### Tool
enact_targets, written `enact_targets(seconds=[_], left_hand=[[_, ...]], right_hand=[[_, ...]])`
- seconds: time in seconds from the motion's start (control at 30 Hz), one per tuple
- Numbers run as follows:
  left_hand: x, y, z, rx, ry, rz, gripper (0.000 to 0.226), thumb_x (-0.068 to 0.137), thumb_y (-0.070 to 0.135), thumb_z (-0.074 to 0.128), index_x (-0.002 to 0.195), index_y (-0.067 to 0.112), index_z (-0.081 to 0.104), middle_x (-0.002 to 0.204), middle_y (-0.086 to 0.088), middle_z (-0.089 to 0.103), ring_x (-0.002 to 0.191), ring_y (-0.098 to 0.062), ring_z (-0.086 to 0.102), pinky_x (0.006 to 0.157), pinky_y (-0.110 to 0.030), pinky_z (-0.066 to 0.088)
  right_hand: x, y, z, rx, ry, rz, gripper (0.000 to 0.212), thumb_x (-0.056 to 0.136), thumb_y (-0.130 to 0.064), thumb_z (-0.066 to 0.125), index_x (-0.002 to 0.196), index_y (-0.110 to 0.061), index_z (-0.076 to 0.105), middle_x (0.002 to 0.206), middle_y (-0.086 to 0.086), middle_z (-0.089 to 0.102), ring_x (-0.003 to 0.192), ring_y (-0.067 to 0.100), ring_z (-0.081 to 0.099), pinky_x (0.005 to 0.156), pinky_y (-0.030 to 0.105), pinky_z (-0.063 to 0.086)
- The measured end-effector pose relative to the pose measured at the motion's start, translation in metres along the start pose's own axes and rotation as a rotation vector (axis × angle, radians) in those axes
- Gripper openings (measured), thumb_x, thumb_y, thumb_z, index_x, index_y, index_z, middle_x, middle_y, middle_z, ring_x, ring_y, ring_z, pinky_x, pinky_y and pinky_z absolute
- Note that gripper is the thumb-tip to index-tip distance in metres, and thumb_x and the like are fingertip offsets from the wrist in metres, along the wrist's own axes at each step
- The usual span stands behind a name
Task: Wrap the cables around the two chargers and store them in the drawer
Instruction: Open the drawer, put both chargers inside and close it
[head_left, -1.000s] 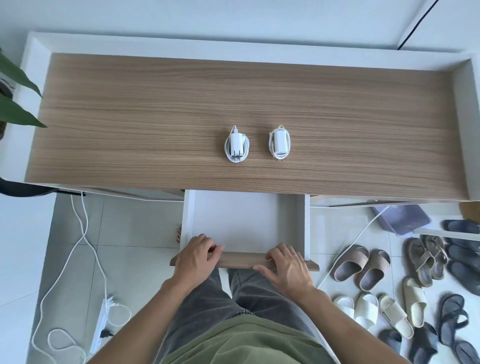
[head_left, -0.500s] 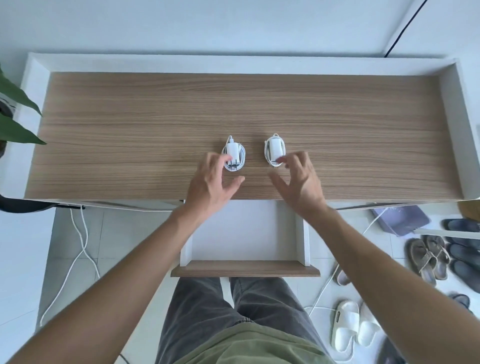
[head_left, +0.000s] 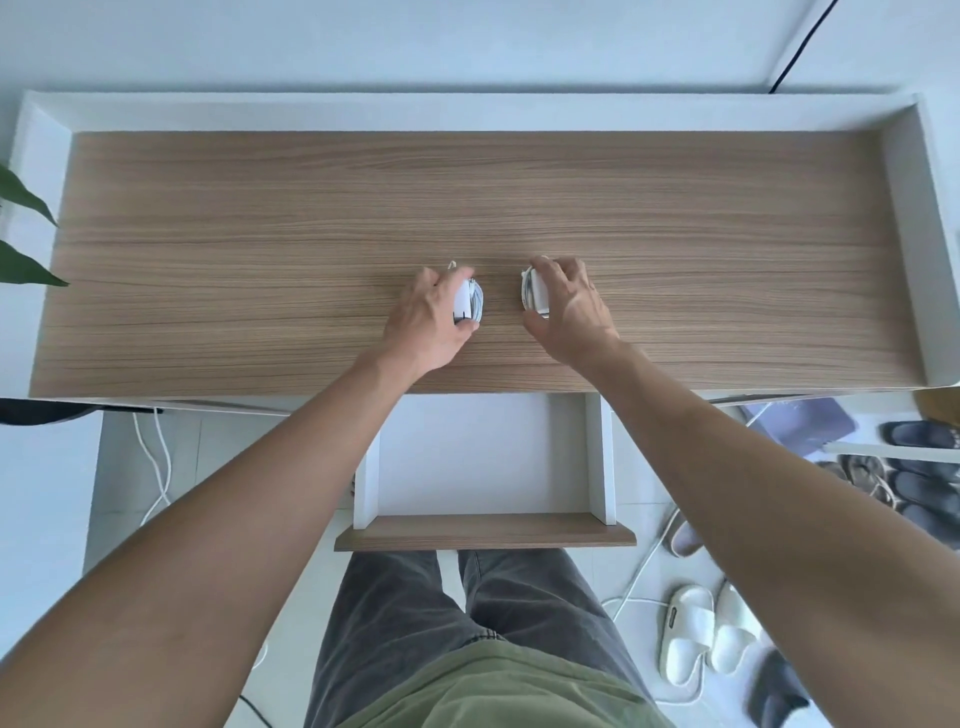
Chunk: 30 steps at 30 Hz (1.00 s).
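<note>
Reaching over the open drawer (head_left: 601, 457), I have both arms stretched across the wooden desk top (head_left: 260, 260), which is bare apart from the two chargers. Nothing lies between my hands and them. Green leaves (head_left: 23, 234) poke in at the left edge, a white cord (head_left: 156, 457) trails on the floor below, and white slippers (head_left: 691, 634) and dark sandals (head_left: 919, 483) sit on the tiles to my right.

Half a second ago my fingers were spread just short of the chargers; now they have closed on them. My left hand (head_left: 428, 322) grips the left charger (head_left: 470, 301), thumb at its near end and fingers over the far end, its cable wound round it. My right hand (head_left: 569, 312) clasps the right charger (head_left: 535, 293) the same way, fingers curled over the top. Both chargers sit near the middle of the desk, close to each other but apart; I cannot tell whether they have left the surface.

The drawer is pulled out below the desk's front edge, between my forearms, and the part of its white inside that I can see holds nothing.
</note>
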<state>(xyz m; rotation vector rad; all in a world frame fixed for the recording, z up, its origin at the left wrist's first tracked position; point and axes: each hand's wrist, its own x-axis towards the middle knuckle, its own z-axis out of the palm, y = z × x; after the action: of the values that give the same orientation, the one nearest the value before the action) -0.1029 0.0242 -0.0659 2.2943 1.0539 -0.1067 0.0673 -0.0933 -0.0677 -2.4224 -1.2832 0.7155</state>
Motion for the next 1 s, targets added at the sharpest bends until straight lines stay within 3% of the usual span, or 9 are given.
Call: enact_targets(seconds=[0.17, 0.3, 0.5, 0.6, 0.83, 1.0], left_hand=[[0.000, -0.002, 0.000, -0.042, 0.005, -0.007, 0.063, 0.088, 0.027, 0.077, 0.145, 0.024, 0.048, 0.128, -0.017, 0.049, 0.124, -0.035, 0.051, 0.101, -0.043, 0.047], [-0.009, -0.006, -0.001, -0.096, 0.032, -0.006, 0.061, 0.087, 0.025, 0.078, 0.141, 0.021, 0.051, 0.123, -0.015, 0.050, 0.115, -0.031, 0.054, 0.091, -0.030, 0.043], [-0.060, -0.002, 0.000, -0.251, 0.125, 0.049, 0.057, 0.084, 0.025, 0.079, 0.135, 0.027, 0.055, 0.115, 0.001, 0.047, 0.096, -0.016, 0.054, 0.085, -0.030, 0.050], [-0.099, -0.008, 0.008, -0.310, 0.099, 0.049, 0.057, 0.083, 0.025, 0.079, 0.133, 0.033, 0.053, 0.118, 0.000, 0.049, 0.096, -0.018, 0.059, 0.086, -0.039, 0.057], [-0.179, -0.034, 0.056, -0.261, -0.052, -0.040, 0.058, 0.082, 0.026, 0.081, 0.130, 0.034, 0.050, 0.122, 0.002, 0.049, 0.093, -0.016, 0.063, 0.080, -0.040, 0.060], [-0.184, -0.045, 0.082, -0.203, -0.095, -0.093, 0.058, 0.083, 0.029, 0.080, 0.130, 0.033, 0.047, 0.124, 0.002, 0.048, 0.098, -0.016, 0.059, 0.081, -0.039, 0.059]], right_hand=[[0.001, 0.000, -0.002, 0.090, -0.006, 0.039, 0.066, 0.088, -0.019, 0.069, 0.149, -0.022, 0.042, 0.143, 0.011, 0.042, 0.117, 0.037, 0.058, 0.094, 0.044, 0.053], [-0.011, 0.002, -0.001, 0.201, 0.062, 0.012, 0.065, 0.086, -0.017, 0.072, 0.146, -0.021, 0.048, 0.139, 0.009, 0.045, 0.116, 0.031, 0.058, 0.094, 0.044, 0.054], [-0.055, -0.002, 0.011, 0.329, 0.216, -0.090, 0.063, 0.080, -0.017, 0.078, 0.139, -0.014, 0.056, 0.126, 0.009, 0.053, 0.108, 0.022, 0.057, 0.085, 0.030, 0.053], [-0.096, 0.001, 0.021, 0.367, 0.243, -0.093, 0.060, 0.078, -0.015, 0.080, 0.133, -0.015, 0.059, 0.119, 0.000, 0.052, 0.102, 0.020, 0.058, 0.078, 0.026, 0.054], [-0.187, 0.024, 0.065, 0.315, -0.049, 0.075, 0.066, 0.078, -0.029, 0.085, 0.135, -0.029, 0.052, 0.123, -0.005, 0.049, 0.077, 0.011, 0.059, 0.071, 0.030, 0.058], [-0.193, 0.032, 0.080, 0.184, -0.225, 0.132, 0.069, 0.081, -0.037, 0.079, 0.137, -0.037, 0.040, 0.127, -0.002, 0.045, 0.086, 0.019, 0.063, 0.080, 0.040, 0.060]])
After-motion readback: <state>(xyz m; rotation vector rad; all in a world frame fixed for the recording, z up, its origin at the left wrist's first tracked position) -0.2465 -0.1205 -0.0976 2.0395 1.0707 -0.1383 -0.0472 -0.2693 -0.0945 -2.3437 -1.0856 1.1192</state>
